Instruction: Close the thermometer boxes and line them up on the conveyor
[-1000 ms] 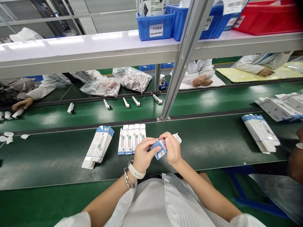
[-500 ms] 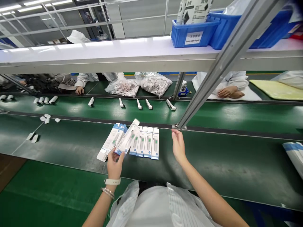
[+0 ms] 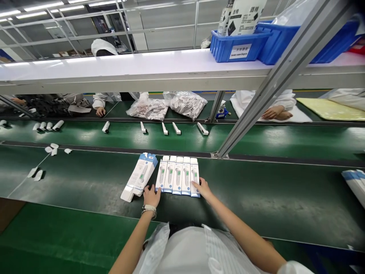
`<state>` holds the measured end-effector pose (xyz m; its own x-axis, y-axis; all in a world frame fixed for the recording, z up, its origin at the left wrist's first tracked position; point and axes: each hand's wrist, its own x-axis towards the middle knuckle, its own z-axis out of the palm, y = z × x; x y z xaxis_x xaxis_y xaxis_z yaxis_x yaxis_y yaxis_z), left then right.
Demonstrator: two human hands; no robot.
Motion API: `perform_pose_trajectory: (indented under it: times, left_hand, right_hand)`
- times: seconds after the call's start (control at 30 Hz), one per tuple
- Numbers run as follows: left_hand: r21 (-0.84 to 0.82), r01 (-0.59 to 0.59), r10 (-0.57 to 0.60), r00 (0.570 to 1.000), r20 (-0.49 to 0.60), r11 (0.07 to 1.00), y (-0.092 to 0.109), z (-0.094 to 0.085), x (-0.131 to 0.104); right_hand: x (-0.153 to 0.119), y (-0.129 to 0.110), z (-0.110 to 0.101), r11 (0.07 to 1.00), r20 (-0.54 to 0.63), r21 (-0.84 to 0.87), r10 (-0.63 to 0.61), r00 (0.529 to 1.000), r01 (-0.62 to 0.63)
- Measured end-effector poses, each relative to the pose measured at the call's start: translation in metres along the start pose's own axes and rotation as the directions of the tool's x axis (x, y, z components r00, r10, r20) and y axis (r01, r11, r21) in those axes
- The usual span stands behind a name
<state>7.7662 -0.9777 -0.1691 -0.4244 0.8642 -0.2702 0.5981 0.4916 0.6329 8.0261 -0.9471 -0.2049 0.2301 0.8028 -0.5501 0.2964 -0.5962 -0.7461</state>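
Note:
Several slim white-and-blue thermometer boxes (image 3: 178,177) lie side by side in a row on the dark green work surface, each printed with a device with a green screen. My left hand (image 3: 151,196) rests at the lower left corner of the row, fingers spread. At the opposite end, my right hand (image 3: 203,188) touches the last box's lower right edge, thumb over its front and fingers apart. Left of the row, a slanted stack of similar flat boxes (image 3: 139,175) lies close to my left fingertips.
Beyond a dark rail, white handheld devices (image 3: 202,128) lie on a green belt (image 3: 256,140). A metal post (image 3: 256,99) slants down behind my right hand. Small white parts (image 3: 38,175) lie at left, more boxes (image 3: 355,186) at far right. Co-workers' hands (image 3: 275,112) rest across the belt.
The box in my left hand has been laid at the row's left end and let go. My right hand has come down and left from near the post to the row's right end.

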Motion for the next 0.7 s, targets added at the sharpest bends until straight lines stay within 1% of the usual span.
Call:
perform_pose_trajectory:
  times: [0.07, 0.13, 0.17, 0.23, 0.3, 0.37, 0.47, 0.53, 0.6, 0.67, 0.7]
  left_hand:
    - [0.052, -0.112, 0.112, 0.994, 0.017, 0.992, 0.008, -0.018, 0.005]
    - [0.167, -0.201, 0.21, 0.977, -0.039, 0.965, 0.015, -0.038, 0.018]
    - [0.265, -0.203, 0.227, 0.972, -0.063, 0.943, 0.018, -0.048, 0.028]
    - [0.461, -0.146, 0.188, 0.981, -0.047, 0.875, 0.02, -0.062, 0.05]
    - [0.561, -0.091, 0.089, 0.996, 0.032, 0.823, 0.019, -0.07, 0.071]
    - [0.574, -0.078, 0.034, 0.996, 0.088, 0.815, 0.018, -0.075, 0.085]
    - [0.566, -0.06, 0.014, 0.996, 0.086, 0.822, 0.019, -0.084, 0.088]
    - [0.561, -0.068, 0.037, 0.997, 0.067, 0.825, 0.022, -0.093, 0.084]
    - [0.542, -0.109, 0.1, 0.994, 0.045, 0.833, 0.026, -0.102, 0.079]
    - [0.512, -0.143, 0.144, 0.989, 0.038, 0.847, 0.029, -0.106, 0.076]
    - [0.501, -0.143, 0.142, 0.989, 0.04, 0.854, 0.029, -0.105, 0.076]
  right_hand:
    - [-0.001, 0.001, -0.003, 1.0, -0.048, 0.021, 0.015, 0.999, -0.014]
    - [-0.005, 0.002, -0.008, 0.999, -0.115, 0.049, 0.029, 0.993, -0.024]
    - [-0.008, 0.002, -0.011, 0.998, -0.149, 0.065, 0.036, 0.988, -0.026]
    - [-0.015, 0.002, -0.017, 0.995, -0.208, 0.098, 0.05, 0.977, -0.03]
    - [-0.023, 0.001, -0.023, 0.991, -0.253, 0.132, 0.069, 0.965, -0.036]
    - [-0.03, -0.002, -0.029, 0.985, -0.29, 0.167, 0.088, 0.953, -0.041]
    - [-0.041, -0.007, -0.039, 0.976, -0.332, 0.216, 0.093, 0.939, -0.021]
    - [-0.049, -0.012, -0.044, 0.97, -0.346, 0.243, 0.068, 0.936, 0.019]
    - [-0.054, -0.019, -0.046, 0.962, -0.349, 0.261, 0.021, 0.937, 0.076]
    - [-0.057, -0.028, -0.045, 0.954, -0.341, 0.27, -0.031, 0.939, 0.13]
    - [-0.057, -0.033, -0.042, 0.95, -0.333, 0.272, -0.055, 0.941, 0.152]
